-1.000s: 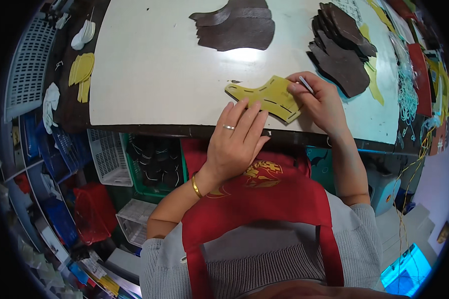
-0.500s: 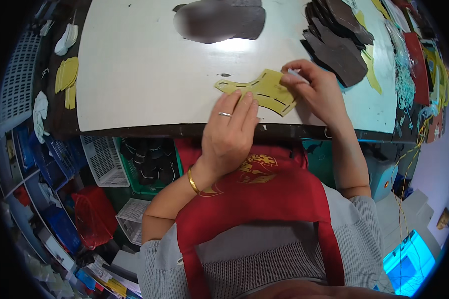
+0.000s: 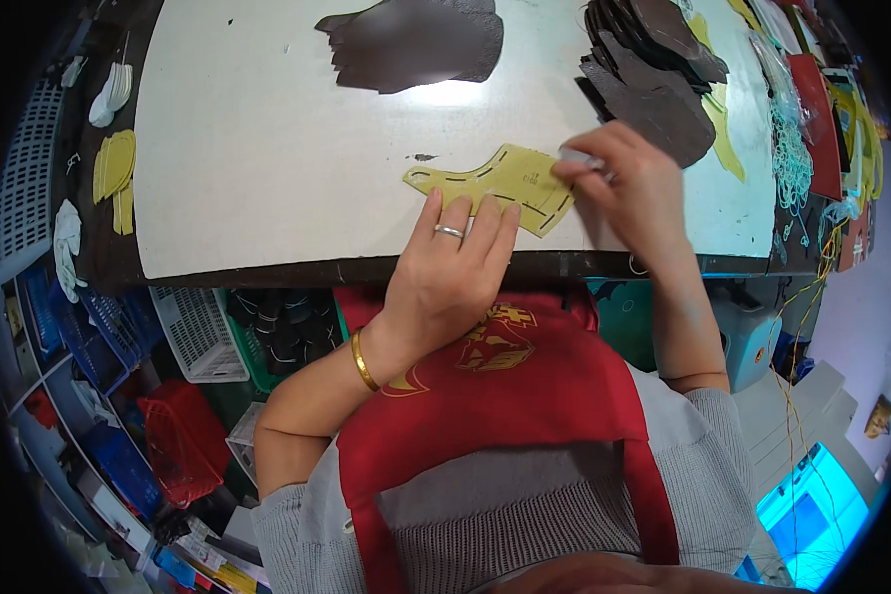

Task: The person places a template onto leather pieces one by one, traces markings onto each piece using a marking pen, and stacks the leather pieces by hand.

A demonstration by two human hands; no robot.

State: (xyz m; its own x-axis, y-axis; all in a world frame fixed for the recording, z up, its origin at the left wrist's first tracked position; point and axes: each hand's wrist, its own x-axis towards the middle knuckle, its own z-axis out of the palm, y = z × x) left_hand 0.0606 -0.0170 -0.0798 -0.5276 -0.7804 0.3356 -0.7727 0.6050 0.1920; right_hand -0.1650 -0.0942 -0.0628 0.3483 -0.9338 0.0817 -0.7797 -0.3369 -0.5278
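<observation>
A flat yellow pattern template (image 3: 530, 178) with curved edges and dark dashed slots lies on the white work board (image 3: 257, 148). My left hand (image 3: 450, 255) rests on its lower edge, fingers stretched out and pressing it against the board. At the template's upper right edge, my right hand (image 3: 636, 183) pinches a small whitish, pen-like tool (image 3: 582, 158). The tool's tip is blurred, and part of it is hidden by the fingers.
Dark brown leather-like pieces (image 3: 421, 45) are stacked at the far middle, and another dark stack (image 3: 658, 109) lies at the far right. Yellow pieces (image 3: 115, 163) sit left of the board. Pale cord (image 3: 790, 163) hangs at right. Below the table stand a white crate (image 3: 200, 332) and a red basket (image 3: 183, 441).
The whole view has shifted slightly. Relative to the template, my left fingers have moved right along its lower edge, and my right hand with the tool has moved a little right.
</observation>
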